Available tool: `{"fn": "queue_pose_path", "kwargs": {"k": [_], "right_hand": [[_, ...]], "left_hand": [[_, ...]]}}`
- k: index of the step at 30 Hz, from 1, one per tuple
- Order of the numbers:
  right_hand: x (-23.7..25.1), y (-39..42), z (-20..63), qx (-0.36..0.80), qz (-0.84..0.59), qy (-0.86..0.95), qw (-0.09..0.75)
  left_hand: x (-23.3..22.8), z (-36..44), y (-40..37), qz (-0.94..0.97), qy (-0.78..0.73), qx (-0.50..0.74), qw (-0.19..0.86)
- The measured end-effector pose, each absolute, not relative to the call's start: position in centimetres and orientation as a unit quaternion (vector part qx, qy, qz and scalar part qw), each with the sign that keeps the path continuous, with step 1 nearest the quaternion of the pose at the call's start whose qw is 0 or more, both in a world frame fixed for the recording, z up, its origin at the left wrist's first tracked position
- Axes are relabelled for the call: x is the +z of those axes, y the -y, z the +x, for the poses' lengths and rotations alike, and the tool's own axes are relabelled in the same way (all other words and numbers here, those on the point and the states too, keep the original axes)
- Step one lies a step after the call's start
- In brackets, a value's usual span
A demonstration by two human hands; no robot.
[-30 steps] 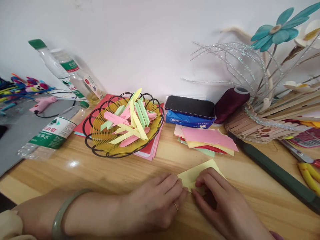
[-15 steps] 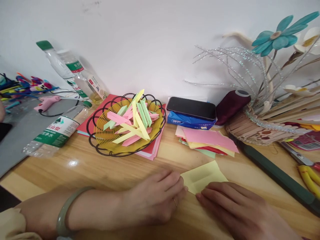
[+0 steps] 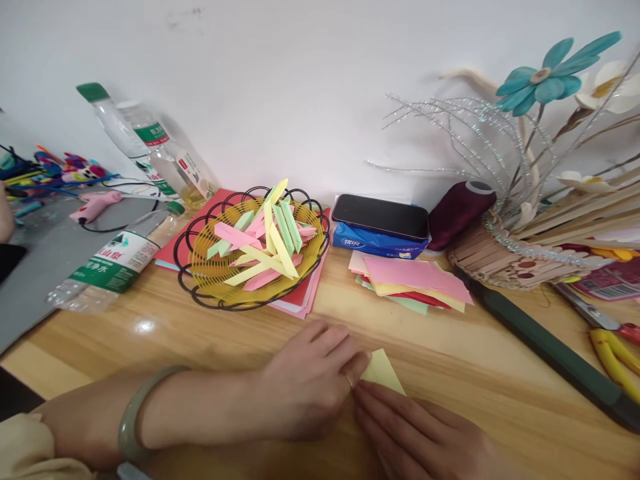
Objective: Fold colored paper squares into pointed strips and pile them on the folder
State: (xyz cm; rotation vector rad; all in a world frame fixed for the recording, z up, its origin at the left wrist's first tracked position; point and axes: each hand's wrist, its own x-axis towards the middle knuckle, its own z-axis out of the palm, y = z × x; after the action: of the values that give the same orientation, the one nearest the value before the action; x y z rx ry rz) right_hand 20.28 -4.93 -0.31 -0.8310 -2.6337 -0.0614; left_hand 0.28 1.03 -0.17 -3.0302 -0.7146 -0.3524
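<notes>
A small yellow paper sheet (image 3: pixel 382 370) lies on the wooden table (image 3: pixel 475 360) near the front edge, mostly covered by my hands. My left hand (image 3: pixel 310 383), with a ring and a green bangle on the wrist, presses on the sheet's left edge. My right hand (image 3: pixel 415 433) lies flat over its lower right part. Only a folded triangular corner of the paper shows between them. Behind my hands stands a black wire basket (image 3: pixel 200 267) with a yellow liner, holding several folded pink, green and yellow paper strips.
A stack of coloured paper squares (image 3: pixel 413 283) lies at centre right, with a phone (image 3: pixel 380 217) on a blue tissue pack behind it. Water bottles (image 3: pixel 115 260) lie left. A maroon thread spool (image 3: pixel 457 213), stick basket with flowers (image 3: pixel 525 253), dark green bar (image 3: pixel 550 350) and yellow-handled scissors (image 3: pixel 615 353) are right.
The yellow sheet showed as a wide flat piece before; now only a small triangular corner shows. My right hand has slid left over it, closing up against my left hand.
</notes>
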Motion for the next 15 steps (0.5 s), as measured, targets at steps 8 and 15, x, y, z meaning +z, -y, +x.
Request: {"fn": "queue_pose_path", "kwargs": {"k": [8, 15], "right_hand": [[0.7, 4.2, 21.3, 0.015, -0.404, 0.884, 0.233], [-0.8, 3.6, 21.9, 0.072, -0.539, 0.809, 0.224]], "left_hand": [[-0.8, -0.2, -1.4, -0.972, 0.146, -0.181, 0.022], [-0.1, -0.1, -1.8, -0.979, 0.128, -0.154, 0.046]]}}
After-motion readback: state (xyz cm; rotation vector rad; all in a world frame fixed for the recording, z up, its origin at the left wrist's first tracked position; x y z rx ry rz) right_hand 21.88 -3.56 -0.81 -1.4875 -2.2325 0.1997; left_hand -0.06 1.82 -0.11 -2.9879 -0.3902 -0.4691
